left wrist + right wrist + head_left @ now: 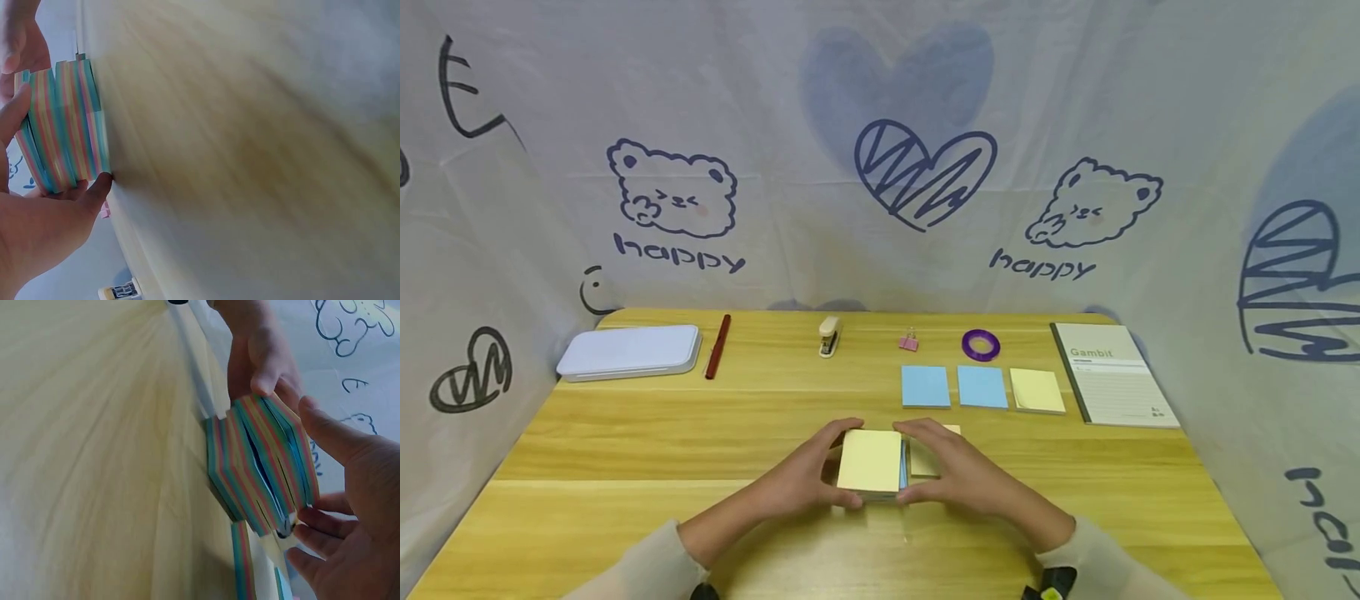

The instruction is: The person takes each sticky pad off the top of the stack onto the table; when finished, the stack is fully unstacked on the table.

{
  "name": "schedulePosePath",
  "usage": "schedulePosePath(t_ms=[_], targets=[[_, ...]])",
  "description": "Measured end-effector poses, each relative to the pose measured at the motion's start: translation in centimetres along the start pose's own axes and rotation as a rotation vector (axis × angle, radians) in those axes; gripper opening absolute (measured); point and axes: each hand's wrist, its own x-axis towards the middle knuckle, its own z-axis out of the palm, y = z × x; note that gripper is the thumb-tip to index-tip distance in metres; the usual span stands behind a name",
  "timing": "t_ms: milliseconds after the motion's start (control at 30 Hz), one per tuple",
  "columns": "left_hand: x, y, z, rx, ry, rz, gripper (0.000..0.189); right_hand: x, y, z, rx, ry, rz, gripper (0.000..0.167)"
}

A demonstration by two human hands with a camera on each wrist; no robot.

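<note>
The fingers (pixel 325 522) of the right hand (pixel 958 473) curl round the right edge of a stack of sticky notes (pixel 871 461), with the thumb lying across the top sheet. The left hand (pixel 808 475) grips the opposite edge, thumb (pixel 100 187) at the lower corner and fingers wrapped round the far side. The stack sits near the front centre of the wooden table (pixel 625 450), its lower part resting on the surface. In the right wrist view the striped, multicoloured block (pixel 262 469) is fanned open in its upper part, so squaring it up appears unfinished.

A smaller yellow pad (pixel 928 458) lies just beside the stack, partly under the right hand. Further back, two blue pads (pixel 925 386) (pixel 982 387) and a yellow pad (pixel 1037 390) lie in a row, apparently untouched, with a notebook (pixel 1112 375) to their right. Along the rear edge lie a purple tape roll (pixel 981 344), a pink binder clip (pixel 909 342), a small stapler (pixel 828 336), a red pen (pixel 718 346) and a white case (pixel 630 351).

The left wrist view is blurred over most of the table. The sheets under the right palm are hidden, and both forearms are cut off at the frame edge.
</note>
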Motion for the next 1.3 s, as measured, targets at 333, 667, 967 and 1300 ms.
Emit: schedulePosePath(t_ms=[333, 667, 967, 1300], targets=[[0.3, -0.6, 0.2, 0.063, 0.011, 0.047, 0.086, 0.1, -0.6, 0.8, 0.021, 0.062, 0.005, 0.089], [0.2, -0.3, 0.1, 0.101, 0.017, 0.028, 0.088, 0.3, -0.6, 0.3, -0.015, 0.019, -0.006, 0.086], [0.3, -0.3, 0.1, 0.109, 0.017, 0.034, 0.088, 0.6, -1.0, 0.3, -0.096, 0.005, 0.006, 0.093], [0.3, -0.4, 0.2, 0.142, 0.033, 0.01, 0.09, -1.0, 0.6, -1.8, -0.053, 0.011, 0.029, 0.089]])
